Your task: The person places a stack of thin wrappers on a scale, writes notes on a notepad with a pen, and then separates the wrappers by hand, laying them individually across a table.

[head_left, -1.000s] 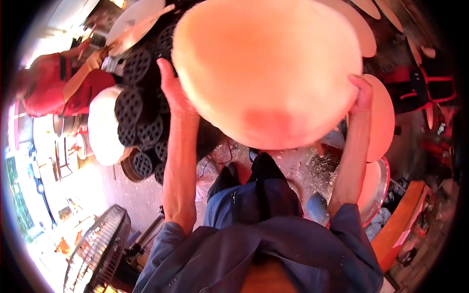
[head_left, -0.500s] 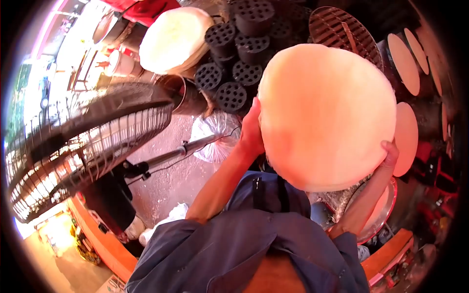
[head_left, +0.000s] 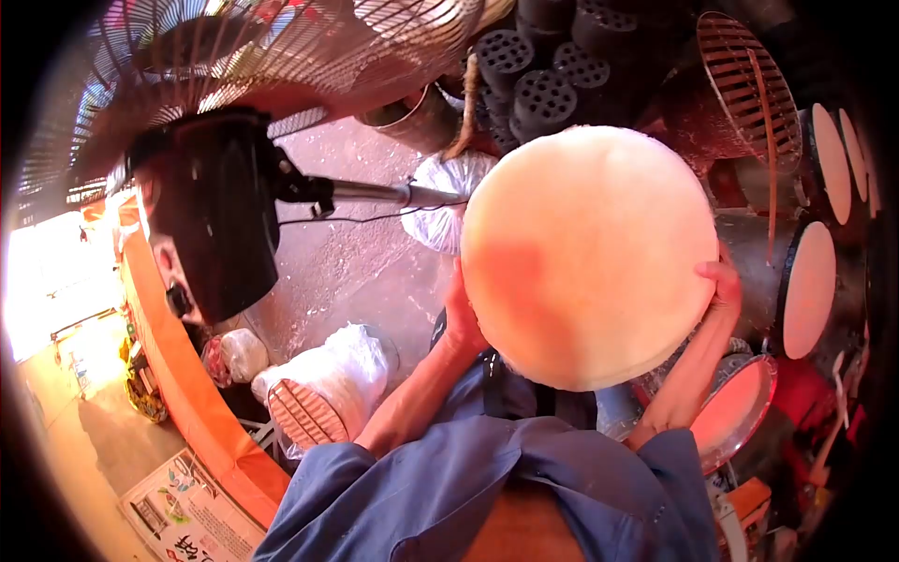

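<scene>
A stack of thin round pale flatbread sheets (head_left: 590, 258) is held up in front of my chest, its broad top face towards me. My left hand (head_left: 461, 314) grips its left edge, with most of the fingers hidden behind or beneath it. On the right edge my right hand (head_left: 721, 286) is closed, the thumb resting near the rim of the top face. The edge looks even and nearly circular. A darker shadow lies on the left half of the face.
A large fan (head_left: 201, 211) on a metal pole stands at left. Black holed coal briquettes (head_left: 546, 98) are piled ahead. To the right are a round slatted grate (head_left: 749, 84), upright-looking pale discs (head_left: 808, 290) on drums, and a round pan (head_left: 740, 412). A plastic-wrapped bundle (head_left: 328, 375) sits at lower left.
My view has turned, so the fan and briquettes appear shifted. The stack sits slightly lower and left, and its outline looks rounder and more even. Both hands still hold it.
</scene>
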Demonstrator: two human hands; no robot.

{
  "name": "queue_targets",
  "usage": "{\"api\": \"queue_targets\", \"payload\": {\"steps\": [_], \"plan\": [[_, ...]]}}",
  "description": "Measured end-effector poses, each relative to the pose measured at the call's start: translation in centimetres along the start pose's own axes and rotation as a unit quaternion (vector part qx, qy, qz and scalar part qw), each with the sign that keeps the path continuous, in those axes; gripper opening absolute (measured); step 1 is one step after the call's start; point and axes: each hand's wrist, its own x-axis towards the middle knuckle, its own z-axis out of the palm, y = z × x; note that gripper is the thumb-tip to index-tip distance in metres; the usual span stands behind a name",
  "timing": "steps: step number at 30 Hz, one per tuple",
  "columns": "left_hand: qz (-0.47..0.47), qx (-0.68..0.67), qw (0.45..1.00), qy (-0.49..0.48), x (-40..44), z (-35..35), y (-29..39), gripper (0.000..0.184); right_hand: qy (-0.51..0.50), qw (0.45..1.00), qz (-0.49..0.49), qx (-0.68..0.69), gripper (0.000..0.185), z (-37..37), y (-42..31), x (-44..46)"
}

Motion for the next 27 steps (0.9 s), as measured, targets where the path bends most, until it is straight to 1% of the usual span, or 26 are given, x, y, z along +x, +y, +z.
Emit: {"api": "queue_targets", "payload": {"steps": [1, 5, 6, 9, 10, 11, 12, 13, 14, 15, 16, 17, 19, 20, 22, 23, 24, 25, 27], "plan": [[-0.003, -0.017, 1.000, -0.002, -1.2, -1.2, 0.4, 0.070, -0.010, 1.000, 0.009, -0.007, 0.068, 0.6, 1.1, -0.1], [0.006, -0.028, 0.998, 0.049, -6.2, -6.2, 2.9, 0.066, -0.028, 0.996, 0.053, -0.069, 0.067, 3.0, 6.7, -0.7], [0.010, -0.027, 0.997, 0.065, -7.7, -7.5, 4.0, 0.066, -0.044, 0.992, 0.069, -0.093, 0.065, 4.9, 7.8, -1.2], [0.026, -0.033, 0.991, 0.131, -12.6, -12.0, 8.4, 0.067, -0.034, 0.993, 0.072, -0.087, 0.063, 12.2, 12.7, -2.7], [0.027, -0.035, 0.987, 0.157, -14.6, -13.3, 10.4, 0.068, -0.056, 0.992, 0.078, -0.082, 0.062, 14.7, 14.9, -2.8], [0.045, 0.005, 0.985, 0.169, -16.8, -14.5, 12.4, 0.072, -0.047, 0.989, 0.081, -0.111, 0.062, 16.7, 17.4, -2.4], [0.037, -0.017, 0.990, 0.138, -18.7, -16.0, 14.6, 0.072, -0.036, 0.985, 0.089, -0.144, 0.061, 18.5, 19.5, -2.1], [0.034, -0.038, 0.993, 0.109, -21.1, -17.3, 16.8, 0.072, -0.113, 0.977, 0.110, -0.146, 0.060, 21.5, 20.8, -1.5], [0.071, -0.030, 0.988, 0.133, -23.4, -18.2, 18.7, 0.071, -0.111, 0.976, 0.138, -0.129, 0.059, 24.2, 23.1, -0.7], [0.114, -0.015, 0.982, 0.151, -25.0, -18.8, 20.9, 0.071, -0.127, 0.980, 0.101, -0.117, 0.060, 28.6, 24.2, -0.7], [0.167, 0.014, 0.972, 0.166, -26.7, -19.2, 22.9, 0.069, -0.214, 0.963, 0.117, -0.110, 0.061, 32.4, 24.8, -0.2], [0.189, -0.010, 0.973, 0.132, -28.3, -20.4, 24.9, 0.069, -0.247, 0.956, 0.120, -0.102, 0.061, 37.4, 24.5, -1.2], [0.236, 0.009, 0.957, 0.167, -31.5, -22.2, 28.6, 0.069, -0.303, 0.930, 0.151, -0.141, 0.059, 43.5, 25.3, -0.5], [0.252, 0.008, 0.960, 0.121, -33.1, -23.2, 30.4, 0.068, -0.313, 0.928, 0.146, -0.141, 0.057, 46.2, 25.9, -0.7], [0.311, 0.004, 0.942, 0.129, -35.7, -24.0, 33.5, 0.065, -0.332, 0.924, 0.142, -0.126, 0.051, 52.9, 25.7, -1.7], [0.342, 0.005, 0.929, 0.138, -36.9, -24.0, 34.9, 0.064, -0.326, 0.923, 0.130, -0.157, 0.047, 55.0, 26.4, -1.0], [0.357, -0.011, 0.931, 0.078, -37.9, -25.7, 36.2, 0.062, -0.345, 0.915, 0.116, -0.173, 0.047, 57.3, 27.0, -0.7], [0.370, -0.021, 0.926, 0.079, -38.8, -27.3, 37.6, 0.061, -0.364, 0.907, 0.100, -0.186, 0.046, 59.7, 27.5, -0.3], [0.394, -0.038, 0.915, 0.079, -39.6, -28.8, 40.4, 0.060, -0.384, 0.894, 0.124, -0.192, 0.050, 64.1, 28.5, 1.1]]}}
